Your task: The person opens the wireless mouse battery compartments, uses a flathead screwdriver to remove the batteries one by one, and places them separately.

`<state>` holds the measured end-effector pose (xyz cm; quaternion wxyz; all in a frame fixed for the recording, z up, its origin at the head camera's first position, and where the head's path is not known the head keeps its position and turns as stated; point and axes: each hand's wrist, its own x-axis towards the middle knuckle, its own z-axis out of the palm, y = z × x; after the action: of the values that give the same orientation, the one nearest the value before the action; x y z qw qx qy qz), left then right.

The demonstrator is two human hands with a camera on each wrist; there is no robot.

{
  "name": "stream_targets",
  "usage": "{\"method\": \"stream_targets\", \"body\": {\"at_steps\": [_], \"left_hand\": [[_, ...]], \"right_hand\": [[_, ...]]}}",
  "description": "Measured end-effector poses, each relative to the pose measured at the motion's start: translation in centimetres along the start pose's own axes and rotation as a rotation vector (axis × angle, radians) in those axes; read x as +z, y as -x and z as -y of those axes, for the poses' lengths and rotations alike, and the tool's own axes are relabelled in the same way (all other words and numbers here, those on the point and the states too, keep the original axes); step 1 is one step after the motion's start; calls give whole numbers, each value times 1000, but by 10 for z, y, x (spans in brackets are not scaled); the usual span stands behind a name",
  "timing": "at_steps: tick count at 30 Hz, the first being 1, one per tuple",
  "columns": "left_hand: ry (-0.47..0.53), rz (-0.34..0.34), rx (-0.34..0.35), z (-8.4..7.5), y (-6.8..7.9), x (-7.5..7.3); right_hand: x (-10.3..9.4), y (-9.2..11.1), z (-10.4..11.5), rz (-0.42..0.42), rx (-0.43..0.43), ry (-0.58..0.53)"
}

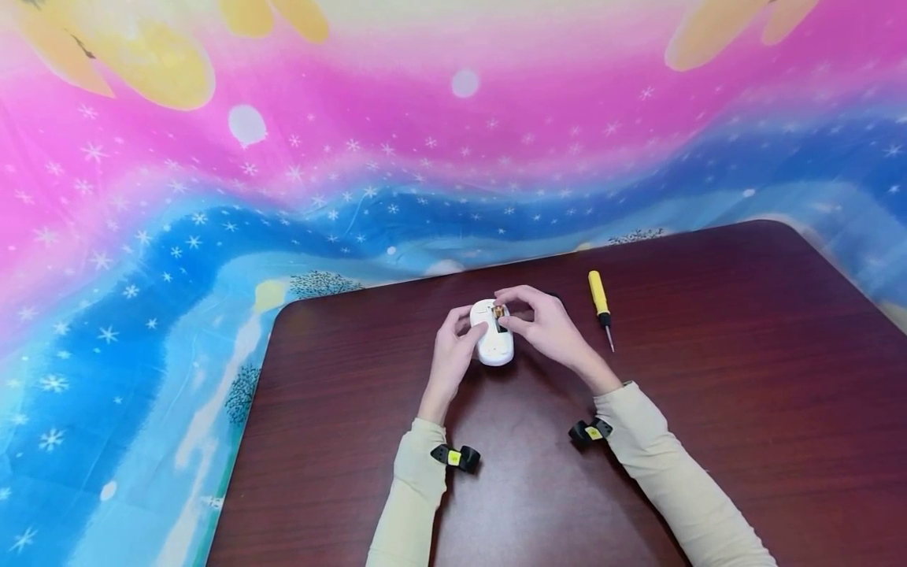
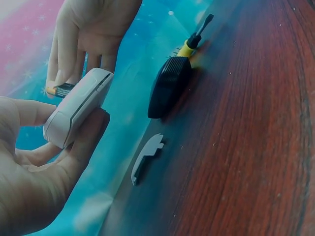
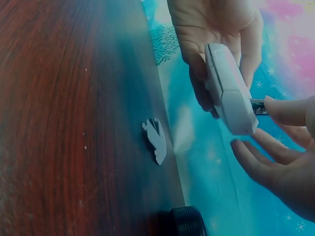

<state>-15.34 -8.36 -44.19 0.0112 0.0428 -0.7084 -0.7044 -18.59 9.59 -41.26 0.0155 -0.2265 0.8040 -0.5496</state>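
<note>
My left hand [image 1: 452, 348] grips a white computer mouse [image 1: 496, 351] by its sides, raised above the table with its underside facing the head camera. An open battery slot shows in that underside. Between thumb and fingers, my right hand [image 1: 551, 324] pinches a black battery with a copper-coloured end [image 2: 61, 90] at the slot. In the right wrist view the battery [image 3: 259, 107] sticks out from the mouse's underside, partly hidden by the thumb. A small white cover piece [image 2: 147, 155] lies on the table beyond the hands.
A yellow-handled screwdriver [image 1: 599, 299] lies on the dark wooden table [image 1: 744, 339], right of my right hand. A black ribbed object [image 2: 170, 91] stands near the table's far edge, mostly hidden behind the right hand in the head view. Patterned cloth [image 1: 397, 157] hangs behind the table.
</note>
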Motion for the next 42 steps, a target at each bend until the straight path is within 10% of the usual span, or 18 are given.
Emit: {"method": "stream_targets", "body": {"at_steps": [12, 30, 42], "left_hand": [[-1, -7, -4, 0, 1, -1], [-6, -26, 25, 0, 1, 0], [-13, -31, 16, 0, 0, -2]], "right_hand": [[-1, 2, 3, -15, 12, 27], [-4, 0, -1, -129, 38, -303], [-5, -1, -2, -147, 92, -306]]}}
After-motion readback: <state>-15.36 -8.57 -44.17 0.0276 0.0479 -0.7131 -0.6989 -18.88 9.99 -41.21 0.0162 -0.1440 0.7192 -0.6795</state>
